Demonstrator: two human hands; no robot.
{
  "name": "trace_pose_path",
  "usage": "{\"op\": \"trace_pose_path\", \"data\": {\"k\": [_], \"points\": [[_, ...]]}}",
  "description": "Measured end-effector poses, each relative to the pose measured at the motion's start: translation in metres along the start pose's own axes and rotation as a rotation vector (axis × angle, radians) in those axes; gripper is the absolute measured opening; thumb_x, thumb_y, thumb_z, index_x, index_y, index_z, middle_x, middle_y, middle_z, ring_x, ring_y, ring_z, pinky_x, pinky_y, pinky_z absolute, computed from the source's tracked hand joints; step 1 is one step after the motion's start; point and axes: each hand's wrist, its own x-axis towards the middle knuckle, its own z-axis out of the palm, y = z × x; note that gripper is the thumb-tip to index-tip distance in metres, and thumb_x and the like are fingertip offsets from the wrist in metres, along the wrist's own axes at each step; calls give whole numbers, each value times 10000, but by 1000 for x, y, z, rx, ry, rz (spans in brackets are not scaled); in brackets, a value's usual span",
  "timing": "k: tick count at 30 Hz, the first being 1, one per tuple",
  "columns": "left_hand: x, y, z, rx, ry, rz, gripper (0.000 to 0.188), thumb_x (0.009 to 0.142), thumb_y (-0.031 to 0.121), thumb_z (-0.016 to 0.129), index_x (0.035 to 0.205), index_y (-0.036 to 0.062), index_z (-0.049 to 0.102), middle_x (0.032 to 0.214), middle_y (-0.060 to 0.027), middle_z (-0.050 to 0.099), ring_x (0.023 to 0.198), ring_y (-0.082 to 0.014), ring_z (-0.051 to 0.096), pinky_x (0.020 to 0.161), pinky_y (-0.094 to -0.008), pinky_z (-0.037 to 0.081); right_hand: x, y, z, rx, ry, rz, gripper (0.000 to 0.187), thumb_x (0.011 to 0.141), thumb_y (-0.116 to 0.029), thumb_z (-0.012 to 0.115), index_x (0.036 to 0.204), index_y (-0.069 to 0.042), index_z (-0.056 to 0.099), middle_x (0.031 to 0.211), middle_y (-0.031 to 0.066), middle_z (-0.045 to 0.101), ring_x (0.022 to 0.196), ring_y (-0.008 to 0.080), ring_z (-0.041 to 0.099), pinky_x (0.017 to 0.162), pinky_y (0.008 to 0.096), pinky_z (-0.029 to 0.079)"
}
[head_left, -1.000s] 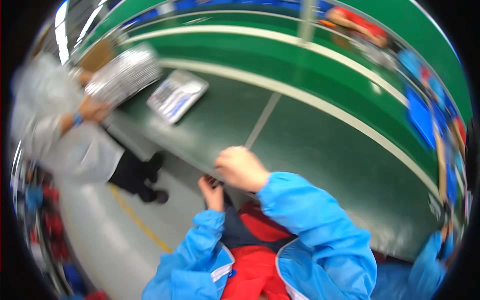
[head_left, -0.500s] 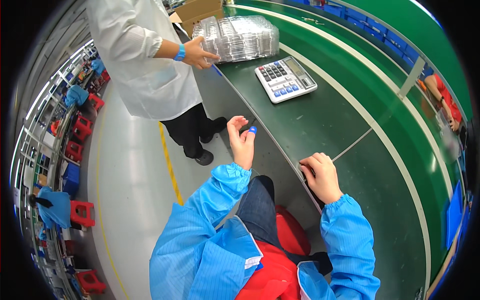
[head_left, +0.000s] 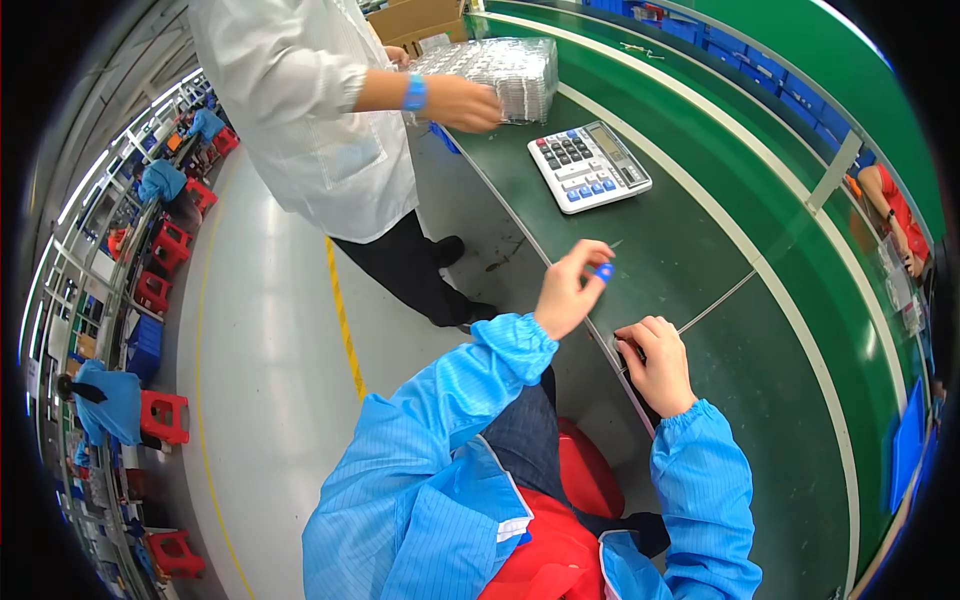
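Note:
My left hand hovers at the near edge of the green-topped table. Its fingers are bent, the thumb and fingertips stand a little apart, and I see nothing between them. A blue cover sits on one fingertip. My right hand rests at the table edge with curled fingers. Something small and dark shows under its fingertips, too hidden to name. Farther up the table lies a white desk calculator with grey, black and blue keys, beyond my left hand and touched by neither hand.
A stack of clear plastic trays stands at the far end, before a cardboard box. Beside it is a person in a white coat. A red stool is under me. Across the green belt another person in red sits.
My left hand has moved right, to the table edge. My right hand stays at the edge. The white-coated person's near hand has left the tray stack's side and passes in front of it.

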Motion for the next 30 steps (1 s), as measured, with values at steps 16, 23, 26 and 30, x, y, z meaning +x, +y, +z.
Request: {"op": "trace_pose_path", "data": {"k": [16, 23, 26, 30], "points": [[27, -6, 41, 121, -429, -144, 127, 791, 87, 613, 906, 34, 626, 665, -69, 611, 529, -136, 557, 516, -278, 443, 10, 8, 0, 27, 22, -26, 95, 724, -34, 649, 811, -43, 611, 758, 83, 554, 735, 271, 517, 657, 368, 407], [27, -5, 38, 82, -430, -201, 141, 820, 80, 610, 945, 17, 622, 698, -56, 615, 567, -75, 538, 546, -244, 455, 11, 9, 1, 27, 22, -37, 106, 722, -37, 655, 819, -45, 614, 757, 85, 551, 737, 266, 519, 670, 366, 413], [29, -6, 40, 82, -401, -178, 118, 800, 76, 603, 909, 36, 620, 669, -74, 611, 540, -135, 570, 520, -281, 451, 13, 9, 0, 36, 27, -27, 107, 722, -42, 657, 819, -46, 615, 757, 83, 550, 738, 266, 519, 672, 366, 414], [33, -4, 43, 75, -454, -218, 136, 826, 76, 611, 948, 18, 625, 708, -42, 622, 579, -57, 532, 546, -231, 449, 13, 11, -3, 26, 44, -10, 108, 720, -46, 659, 819, -47, 617, 758, 82, 550, 739, 266, 519, 674, 368, 414]]}}
